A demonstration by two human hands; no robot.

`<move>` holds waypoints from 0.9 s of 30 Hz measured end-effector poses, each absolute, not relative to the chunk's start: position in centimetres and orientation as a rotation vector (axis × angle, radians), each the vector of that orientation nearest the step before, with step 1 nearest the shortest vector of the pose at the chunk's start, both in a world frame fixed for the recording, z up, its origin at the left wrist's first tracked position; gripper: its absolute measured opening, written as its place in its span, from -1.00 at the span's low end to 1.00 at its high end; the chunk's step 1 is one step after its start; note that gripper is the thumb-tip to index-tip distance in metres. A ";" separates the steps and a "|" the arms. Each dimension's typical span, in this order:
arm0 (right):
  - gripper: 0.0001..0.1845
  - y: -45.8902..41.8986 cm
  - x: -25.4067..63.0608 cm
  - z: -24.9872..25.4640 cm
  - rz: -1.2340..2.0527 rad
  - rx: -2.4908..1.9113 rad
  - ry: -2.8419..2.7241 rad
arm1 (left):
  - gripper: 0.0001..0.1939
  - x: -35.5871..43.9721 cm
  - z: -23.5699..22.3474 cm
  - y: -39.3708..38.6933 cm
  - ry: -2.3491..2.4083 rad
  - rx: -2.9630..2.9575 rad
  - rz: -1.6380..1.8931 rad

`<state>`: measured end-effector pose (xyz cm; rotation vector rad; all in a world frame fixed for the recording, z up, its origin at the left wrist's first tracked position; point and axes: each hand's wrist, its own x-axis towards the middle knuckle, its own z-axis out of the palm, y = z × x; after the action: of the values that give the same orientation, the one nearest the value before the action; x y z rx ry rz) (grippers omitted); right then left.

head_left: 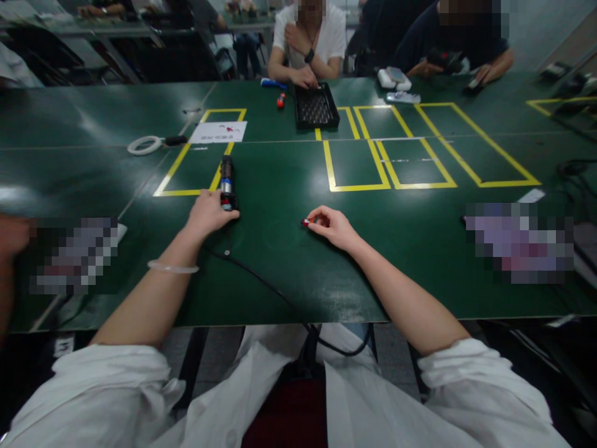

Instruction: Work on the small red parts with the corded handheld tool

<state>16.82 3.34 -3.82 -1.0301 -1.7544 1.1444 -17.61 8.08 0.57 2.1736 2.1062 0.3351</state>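
Observation:
My left hand (209,211) rests on the green table (280,261), its fingers curled around the near end of a black and silver power tool (227,180) that lies flat, pointing away from me. A black cable (261,283) runs from the tool back over the table's front edge. My right hand (332,225) lies further right and pinches a small red part (305,221) between its fingertips, just above the tabletop. A clear bangle (172,268) circles my left wrist.
Yellow tape boxes (359,165) mark the table. A black tray (316,107), a white sheet (218,132) and a white ring (143,145) lie farther back. Two people sit across the table; one person's hand rests by the tray. Blurred items lie at both sides.

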 end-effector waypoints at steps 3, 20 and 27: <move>-0.77 3.3 16.8 -3.8 1.137 -1.015 -1.724 | -0.38 -12.6 0.8 6.4 2.081 2.207 0.271; -0.91 3.0 16.9 -3.4 0.761 -1.036 -1.986 | -0.36 -1.8 1.0 1.1 1.734 2.444 0.277; -0.94 3.1 16.9 -3.6 0.807 -1.019 -2.002 | -0.36 -1.7 1.0 0.7 1.709 2.456 0.278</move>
<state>16.89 3.11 -3.56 -1.0194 -2.0025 0.8066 -1.71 0.73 1.00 2.4564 1.7091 0.2778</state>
